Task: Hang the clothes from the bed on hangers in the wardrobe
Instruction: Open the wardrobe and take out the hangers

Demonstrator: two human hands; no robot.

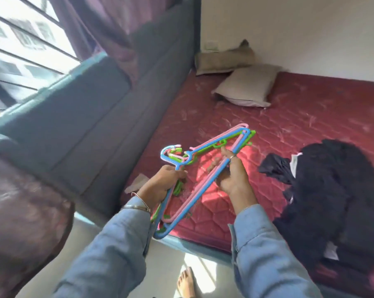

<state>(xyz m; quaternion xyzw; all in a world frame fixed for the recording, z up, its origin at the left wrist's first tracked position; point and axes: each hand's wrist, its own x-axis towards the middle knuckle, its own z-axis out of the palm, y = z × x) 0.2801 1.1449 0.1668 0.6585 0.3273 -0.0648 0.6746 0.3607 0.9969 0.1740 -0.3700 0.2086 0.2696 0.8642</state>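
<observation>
Blue denim sleeves reach forward from the bottom of the view, and between them hangs a bundle of plastic hangers in blue, pink and green, stacked flat against one another. The left hand is curled round the bundle just below the hooks; the right hand holds the long bottom bars, fingers wrapped over them. Gripped at two ends like this, the stack is probably being steadied so that one hanger can be worked loose from the rest. A bare foot stands on the pale floor below, in a patch of sunlight.

Just beyond the hands lies the bed, its red quilted mattress uncovered. The clothes sit in a dark heap near the right edge of the bed, close to the right sleeve, none of them on a hanger yet. Farther up the mattress two pillows lie against the white wall. To the left runs a grey-blue padded frame or headboard, then a purple curtain and a barred window. No wardrobe is in view.
</observation>
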